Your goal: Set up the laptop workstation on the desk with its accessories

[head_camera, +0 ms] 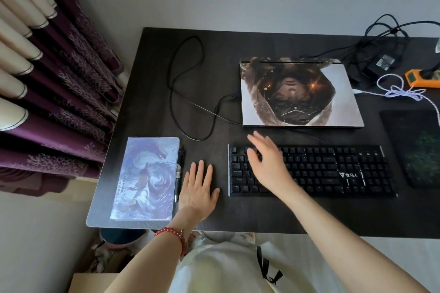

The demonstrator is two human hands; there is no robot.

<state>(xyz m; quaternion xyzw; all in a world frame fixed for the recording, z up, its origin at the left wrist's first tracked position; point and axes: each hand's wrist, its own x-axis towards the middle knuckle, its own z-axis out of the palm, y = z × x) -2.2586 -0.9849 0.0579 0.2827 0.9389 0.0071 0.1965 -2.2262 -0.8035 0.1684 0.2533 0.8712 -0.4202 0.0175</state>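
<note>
Your left hand (pixel 198 188) lay flat with straight fingers on the desk (pixel 273 214) near its front edge, while your right hand (pixel 266 164), fingers spread, hovered over the keyboard (pixel 333 171) before the closed laptop (pixel 300 93).

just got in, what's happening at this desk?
A person stands at a dark wooden desk mid-setup. The left hand rests flat and open on the desk beside a black pen and a purple illustrated tablet. The right hand is open above the left end of the black mechanical keyboard, holding nothing. The laptop with an illustrated lid lies closed behind it, cables plugged in.
</note>
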